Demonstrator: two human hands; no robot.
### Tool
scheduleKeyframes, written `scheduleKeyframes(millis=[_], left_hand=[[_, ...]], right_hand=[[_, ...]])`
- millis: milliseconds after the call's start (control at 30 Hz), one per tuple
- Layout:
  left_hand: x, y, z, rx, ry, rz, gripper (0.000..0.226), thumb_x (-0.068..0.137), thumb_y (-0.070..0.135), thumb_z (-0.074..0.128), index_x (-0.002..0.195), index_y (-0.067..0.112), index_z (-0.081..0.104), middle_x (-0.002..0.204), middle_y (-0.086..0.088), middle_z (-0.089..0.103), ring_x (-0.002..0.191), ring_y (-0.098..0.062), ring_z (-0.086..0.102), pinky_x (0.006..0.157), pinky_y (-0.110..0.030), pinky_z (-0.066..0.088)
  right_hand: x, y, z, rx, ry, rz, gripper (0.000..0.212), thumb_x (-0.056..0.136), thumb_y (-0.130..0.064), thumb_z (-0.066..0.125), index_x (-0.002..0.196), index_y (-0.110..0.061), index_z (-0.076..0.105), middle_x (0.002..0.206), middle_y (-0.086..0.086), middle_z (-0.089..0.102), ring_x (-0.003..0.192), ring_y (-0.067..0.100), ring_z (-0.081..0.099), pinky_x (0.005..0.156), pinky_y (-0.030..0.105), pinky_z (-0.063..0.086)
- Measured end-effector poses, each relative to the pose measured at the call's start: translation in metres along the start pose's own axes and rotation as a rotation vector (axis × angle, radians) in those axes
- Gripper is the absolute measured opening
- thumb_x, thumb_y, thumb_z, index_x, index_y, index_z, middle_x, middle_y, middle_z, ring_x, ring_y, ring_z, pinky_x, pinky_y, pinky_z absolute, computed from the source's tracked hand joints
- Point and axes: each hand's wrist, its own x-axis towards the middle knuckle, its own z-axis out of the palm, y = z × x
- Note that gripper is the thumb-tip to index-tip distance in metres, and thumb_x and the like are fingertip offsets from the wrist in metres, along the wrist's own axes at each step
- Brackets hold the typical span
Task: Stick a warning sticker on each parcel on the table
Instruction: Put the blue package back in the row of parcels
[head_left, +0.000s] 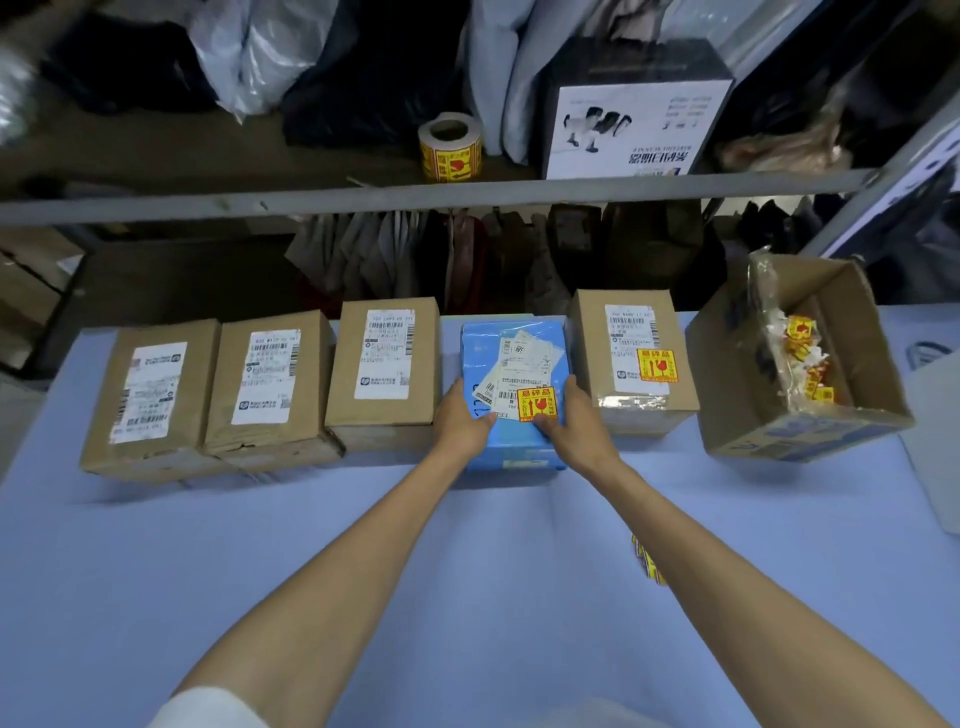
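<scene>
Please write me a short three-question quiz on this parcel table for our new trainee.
1. Count: how many of the five closed parcels in the row already carry a yellow warning sticker?
2. True or false: the sticker roll stands on the table beside the parcels.
3. Multiple choice: which parcel do the left hand and right hand rest on? A) the blue parcel B) the leftmost brown parcel C) the open box

Key: 1. Two, the blue parcel and the brown parcel to its right. 2. False, it is on the shelf behind. 3. A.
</scene>
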Motion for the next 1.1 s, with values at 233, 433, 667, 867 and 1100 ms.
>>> scheduleKeyframes(millis=[233, 433, 667, 867, 1100], left_hand=[[0.042, 0.012, 0.002, 0.056, 0.007, -0.007, 0.047, 0.084, 0.01, 0.069, 0.127, 0.018, 0.05, 0.126, -0.004, 0.06, 0.113, -0.022, 0.058, 0.095, -0.042, 0.051], [0.045, 0.008, 0.001, 0.048, 0.013, 0.019, 0.049, 0.08, 0.009, 0.071, 0.125, 0.017, 0.052, 0.123, -0.005, 0.061, 0.112, -0.023, 0.058, 0.095, -0.043, 0.051], [0.028, 0.024, -0.07, 0.031, 0.28, 0.12, 0.044, 0.084, 0.001, 0.06, 0.126, 0.01, 0.056, 0.128, -0.008, 0.056, 0.116, -0.022, 0.055, 0.099, -0.035, 0.045], [0.034, -0.017, -0.134, 0.304, 0.215, -0.007, 0.051, 0.084, 0.002, 0.06, 0.132, 0.011, 0.044, 0.136, -0.014, 0.036, 0.125, -0.031, 0.042, 0.102, -0.03, 0.036], [0.033, -0.037, -0.129, 0.328, 0.161, -0.014, 0.071, 0.082, 0.014, 0.068, 0.142, 0.014, 0.03, 0.14, -0.015, 0.041, 0.131, -0.036, 0.038, 0.108, -0.044, 0.035]], right_hand=[[0.043, -0.012, 0.001, -0.1, 0.028, 0.02, 0.051, 0.09, -0.005, 0.059, 0.133, 0.001, 0.034, 0.134, 0.016, 0.048, 0.123, 0.032, 0.048, 0.095, 0.041, 0.044], [0.045, -0.016, 0.002, -0.178, 0.05, 0.044, 0.045, 0.085, -0.001, 0.06, 0.125, 0.0, 0.041, 0.126, 0.018, 0.05, 0.116, 0.033, 0.049, 0.089, 0.039, 0.044], [0.021, -0.073, 0.023, -0.253, 0.072, -0.219, 0.042, 0.092, -0.011, 0.055, 0.131, 0.0, 0.044, 0.13, 0.018, 0.048, 0.119, 0.035, 0.046, 0.095, 0.04, 0.038], [0.022, -0.118, 0.085, -0.12, -0.106, -0.199, 0.05, 0.09, -0.019, 0.058, 0.134, -0.002, 0.04, 0.129, 0.018, 0.051, 0.119, 0.034, 0.049, 0.094, 0.04, 0.04], [0.021, -0.121, 0.106, -0.099, -0.083, -0.083, 0.058, 0.084, -0.008, 0.064, 0.132, -0.002, 0.033, 0.13, 0.017, 0.052, 0.115, 0.034, 0.053, 0.09, 0.042, 0.045]])
